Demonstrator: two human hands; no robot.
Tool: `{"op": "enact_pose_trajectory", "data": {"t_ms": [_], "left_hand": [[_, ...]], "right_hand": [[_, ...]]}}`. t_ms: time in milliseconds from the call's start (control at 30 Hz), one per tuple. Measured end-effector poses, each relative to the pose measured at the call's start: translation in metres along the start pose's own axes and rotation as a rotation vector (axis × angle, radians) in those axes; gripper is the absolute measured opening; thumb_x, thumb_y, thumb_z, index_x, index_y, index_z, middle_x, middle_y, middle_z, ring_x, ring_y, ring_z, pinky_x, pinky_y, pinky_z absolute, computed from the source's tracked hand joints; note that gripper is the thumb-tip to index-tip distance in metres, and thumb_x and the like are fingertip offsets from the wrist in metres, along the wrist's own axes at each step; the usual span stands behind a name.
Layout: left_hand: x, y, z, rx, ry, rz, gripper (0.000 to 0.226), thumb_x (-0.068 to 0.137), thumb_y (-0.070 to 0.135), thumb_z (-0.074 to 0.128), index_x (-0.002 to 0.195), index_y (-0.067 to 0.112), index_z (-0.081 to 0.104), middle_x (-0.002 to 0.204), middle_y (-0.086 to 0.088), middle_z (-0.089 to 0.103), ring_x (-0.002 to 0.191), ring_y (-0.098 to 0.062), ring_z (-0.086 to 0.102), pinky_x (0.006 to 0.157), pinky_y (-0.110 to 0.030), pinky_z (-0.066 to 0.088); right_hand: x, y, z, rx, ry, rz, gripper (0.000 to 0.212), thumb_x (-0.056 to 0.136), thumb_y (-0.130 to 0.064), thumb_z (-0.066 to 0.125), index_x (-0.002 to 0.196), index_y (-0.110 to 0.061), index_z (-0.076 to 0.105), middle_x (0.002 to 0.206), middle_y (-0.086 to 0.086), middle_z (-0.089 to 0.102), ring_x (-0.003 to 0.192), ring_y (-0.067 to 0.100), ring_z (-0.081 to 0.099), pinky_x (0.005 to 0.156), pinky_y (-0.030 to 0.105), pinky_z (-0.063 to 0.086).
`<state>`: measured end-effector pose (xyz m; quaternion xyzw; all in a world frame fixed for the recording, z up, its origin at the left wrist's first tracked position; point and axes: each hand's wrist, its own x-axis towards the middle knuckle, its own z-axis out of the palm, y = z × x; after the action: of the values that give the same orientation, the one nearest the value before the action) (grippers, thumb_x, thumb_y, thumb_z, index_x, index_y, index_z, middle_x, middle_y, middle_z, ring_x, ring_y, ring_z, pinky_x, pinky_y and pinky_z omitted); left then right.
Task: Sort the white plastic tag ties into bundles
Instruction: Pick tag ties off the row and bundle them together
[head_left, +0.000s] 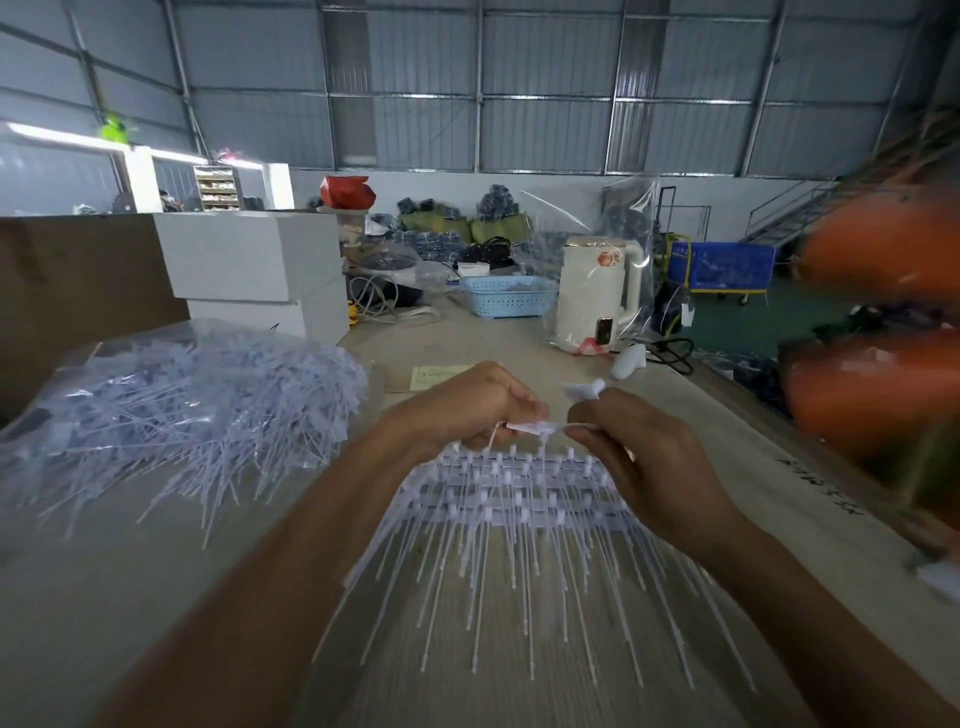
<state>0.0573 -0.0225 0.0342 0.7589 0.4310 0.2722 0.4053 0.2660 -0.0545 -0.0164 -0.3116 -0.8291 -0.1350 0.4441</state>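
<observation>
A fanned bundle of white plastic tag ties (519, 525) hangs in front of me, heads lined up in rows at the top and thin tails spreading down toward the table. My left hand (467, 410) and my right hand (634, 452) hold its top edge from either side. Between their fingertips they pinch a small white tag piece (530, 427). Another white scrap (584, 389) sticks up above my right hand's fingers. A large loose pile of tag ties (182, 410) lies on clear plastic at the left of the table.
White boxes (249, 270) and a brown board stand at the back left. A blue basket (506, 296), a cream kettle in a plastic bag (597, 296) and a yellow-green paper slip (434, 375) lie farther back. Blurred orange objects (878, 332) crowd the right edge.
</observation>
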Motion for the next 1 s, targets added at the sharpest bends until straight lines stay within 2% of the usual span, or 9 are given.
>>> {"op": "enact_pose_trajectory", "data": {"t_ms": [167,267,400,500,600,667,700,867,1000], "left_hand": [[-0.001,0.003,0.000,0.017,-0.008,0.061,0.049,0.099,0.019,0.059,0.052,0.028,0.064,0.047,0.011,0.045,0.041,-0.004,0.037,0.046,-0.019,0.026],[-0.002,0.004,-0.001,0.090,-0.015,0.106,0.040,0.099,0.026,0.062,0.059,0.026,0.062,0.050,0.011,0.047,0.047,-0.006,0.041,0.049,-0.020,0.033],[-0.005,0.007,0.000,0.276,-0.041,0.164,0.022,0.095,0.028,0.067,0.081,0.011,0.064,0.057,0.014,0.060,0.049,0.000,0.050,0.051,-0.017,0.040],[-0.004,0.009,-0.001,0.473,0.003,0.228,0.020,0.094,0.032,0.067,0.084,0.015,0.068,0.080,0.006,0.069,0.077,-0.009,0.064,0.075,-0.033,0.054],[-0.006,0.011,0.000,0.666,0.032,0.240,0.018,0.095,0.037,0.064,0.088,0.021,0.068,0.088,0.008,0.068,0.089,-0.009,0.061,0.082,-0.037,0.051],[-0.008,0.014,0.005,0.899,0.087,0.268,0.018,0.097,0.041,0.059,0.085,0.028,0.062,0.077,0.012,0.060,0.080,-0.011,0.054,0.068,-0.033,0.042],[-0.008,0.015,0.008,0.964,0.116,0.301,0.017,0.097,0.042,0.058,0.085,0.030,0.060,0.075,0.012,0.056,0.079,-0.011,0.049,0.064,-0.032,0.035],[-0.008,0.027,0.020,0.948,0.197,0.414,0.010,0.099,0.043,0.054,0.092,0.036,0.057,0.072,0.017,0.048,0.075,-0.009,0.044,0.060,-0.031,0.029],[-0.009,0.023,0.008,0.803,0.014,0.294,0.013,0.101,0.028,0.052,0.105,0.034,0.063,0.088,0.006,0.066,0.077,-0.012,0.059,0.068,-0.034,0.046]], "right_hand": [[-0.004,0.006,0.003,0.220,-0.009,0.165,0.019,0.105,-0.031,0.047,0.105,-0.019,0.061,0.074,-0.020,0.055,0.051,0.007,0.057,0.053,0.018,0.044],[-0.006,0.010,0.008,0.292,-0.025,0.282,0.016,0.104,-0.030,0.046,0.116,-0.030,0.056,0.066,-0.005,0.059,0.048,0.011,0.054,0.050,0.017,0.041],[-0.006,0.011,0.009,0.442,-0.085,0.397,0.039,0.104,-0.022,0.046,0.139,-0.038,0.043,0.058,-0.004,0.049,0.052,0.009,0.043,0.054,0.024,0.038],[-0.008,0.012,0.008,0.576,-0.126,0.525,0.056,0.103,-0.019,0.051,0.151,-0.034,0.025,0.055,-0.003,0.045,0.054,0.011,0.040,0.053,0.023,0.037],[-0.005,0.012,0.001,0.482,-0.214,0.582,0.014,0.101,-0.023,0.055,0.111,-0.018,0.064,0.049,-0.003,0.050,0.044,0.007,0.042,0.050,0.017,0.037],[-0.005,0.016,0.001,0.388,-0.323,0.615,0.035,0.101,-0.024,0.056,0.069,-0.013,0.068,0.044,-0.004,0.054,0.037,0.003,0.044,0.049,0.012,0.037],[-0.007,0.016,0.002,0.382,-0.365,0.656,0.040,0.101,-0.023,0.056,0.064,-0.013,0.067,0.044,-0.004,0.054,0.036,0.003,0.044,0.049,0.013,0.037],[-0.012,0.020,0.003,0.548,-0.266,0.844,0.036,0.103,-0.036,0.049,0.087,-0.011,0.069,0.053,0.005,0.051,0.041,0.015,0.039,0.043,0.024,0.033],[-0.006,0.021,-0.001,0.652,-0.058,0.869,0.035,0.101,-0.041,0.050,0.093,-0.014,0.071,0.054,-0.003,0.039,0.047,0.011,0.028,0.046,0.026,0.026]]}}
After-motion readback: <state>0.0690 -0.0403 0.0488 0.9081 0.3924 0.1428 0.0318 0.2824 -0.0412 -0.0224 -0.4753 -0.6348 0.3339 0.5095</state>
